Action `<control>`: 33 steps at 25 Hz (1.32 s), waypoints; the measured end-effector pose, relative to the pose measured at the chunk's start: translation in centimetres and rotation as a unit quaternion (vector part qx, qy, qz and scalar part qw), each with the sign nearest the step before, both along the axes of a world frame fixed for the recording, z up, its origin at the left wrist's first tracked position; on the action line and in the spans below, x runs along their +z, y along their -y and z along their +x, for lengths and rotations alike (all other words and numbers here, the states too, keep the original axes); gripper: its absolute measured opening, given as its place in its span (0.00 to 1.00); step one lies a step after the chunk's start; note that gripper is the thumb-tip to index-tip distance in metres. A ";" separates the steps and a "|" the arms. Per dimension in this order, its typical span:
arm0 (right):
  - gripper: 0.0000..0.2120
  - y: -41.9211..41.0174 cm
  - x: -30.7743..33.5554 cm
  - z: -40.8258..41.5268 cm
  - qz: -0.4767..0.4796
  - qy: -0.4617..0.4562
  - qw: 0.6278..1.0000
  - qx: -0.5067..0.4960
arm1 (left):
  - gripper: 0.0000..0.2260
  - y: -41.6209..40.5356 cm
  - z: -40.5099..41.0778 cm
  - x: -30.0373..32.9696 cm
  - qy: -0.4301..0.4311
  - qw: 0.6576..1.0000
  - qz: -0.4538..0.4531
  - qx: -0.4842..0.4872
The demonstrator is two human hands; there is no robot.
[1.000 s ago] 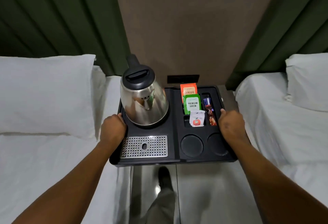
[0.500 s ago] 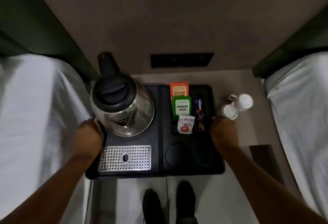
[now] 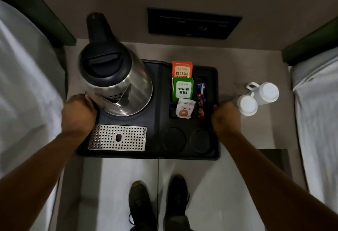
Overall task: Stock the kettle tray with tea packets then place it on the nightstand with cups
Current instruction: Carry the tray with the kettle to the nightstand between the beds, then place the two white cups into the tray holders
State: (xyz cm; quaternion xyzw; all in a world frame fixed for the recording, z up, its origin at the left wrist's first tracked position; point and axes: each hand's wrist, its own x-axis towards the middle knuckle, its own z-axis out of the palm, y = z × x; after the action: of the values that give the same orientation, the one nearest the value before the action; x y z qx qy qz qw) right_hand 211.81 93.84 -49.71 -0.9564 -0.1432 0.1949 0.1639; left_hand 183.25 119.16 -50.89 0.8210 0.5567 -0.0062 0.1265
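I hold a black kettle tray [image 3: 157, 91] over the grey nightstand [image 3: 256, 130]. My left hand [image 3: 78, 113] grips its left edge and my right hand [image 3: 225, 119] grips its right edge. A steel kettle [image 3: 113, 77] with a black lid stands on the tray's left half, above a perforated metal drip plate [image 3: 117, 137]. Slots on the right hold an orange tea packet [image 3: 182, 69], a green tea packet [image 3: 182, 89], a white sachet [image 3: 184, 109] and thin stick sachets [image 3: 201, 101]. Two white cups [image 3: 257, 98] lie upside down on the nightstand, just right of my right hand.
White beds flank the nightstand, the left bed [image 3: 23, 93] and the right bed [image 3: 318, 112]. A black switch panel [image 3: 193, 23] is set in the wall behind. My shoes [image 3: 157, 203] stand on the glossy floor below the tray's front edge.
I have stepped closer and my view has tilted down. The tray has moved forward over the nightstand, and the two cups have come into view on the right.
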 end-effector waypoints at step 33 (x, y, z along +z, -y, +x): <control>0.38 6.8 2.2 -7.0 0.051 -0.012 0.986 0.156 | 0.40 21.2 8.7 1.9 0.160 0.966 -0.159 -0.128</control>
State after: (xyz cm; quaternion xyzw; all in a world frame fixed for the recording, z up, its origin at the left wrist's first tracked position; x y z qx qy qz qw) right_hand 204.77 87.05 -47.55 -0.9102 -0.2984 0.2223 0.1821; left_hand 191.96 97.96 -48.94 0.8450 0.4119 0.0205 0.3404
